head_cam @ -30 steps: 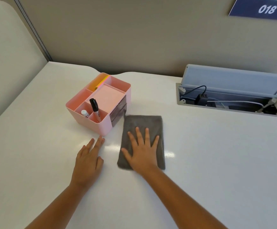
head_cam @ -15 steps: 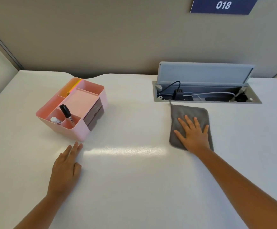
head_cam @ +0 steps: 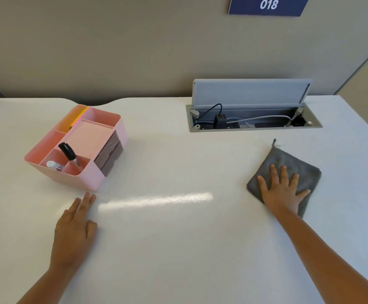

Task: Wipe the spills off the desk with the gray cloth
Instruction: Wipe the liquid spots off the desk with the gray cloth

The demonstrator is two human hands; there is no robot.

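Note:
The gray cloth (head_cam: 292, 163) lies folded flat on the right side of the white desk (head_cam: 178, 249), turned like a diamond with a small loop at its far corner. My right hand (head_cam: 281, 191) presses flat on its near half, fingers spread, palm down. My left hand (head_cam: 75, 229) rests flat on the bare desk at the lower left, holding nothing, its fingertips just short of the pink organizer. I can make out no distinct spill; only a bright streak of glare (head_cam: 156, 199) crosses the middle of the desk.
A pink desk organizer (head_cam: 84, 178) with a black marker (head_cam: 69, 153) and a small white bottle stands at the left. An open cable box (head_cam: 253, 122) with its gray lid (head_cam: 251, 91) raised sits at the back, just beyond the cloth. A partition wall runs behind.
My right hand has slid the cloth from beside the organizer across the desk to the right side, and the cloth has turned. My left hand has stayed in place.

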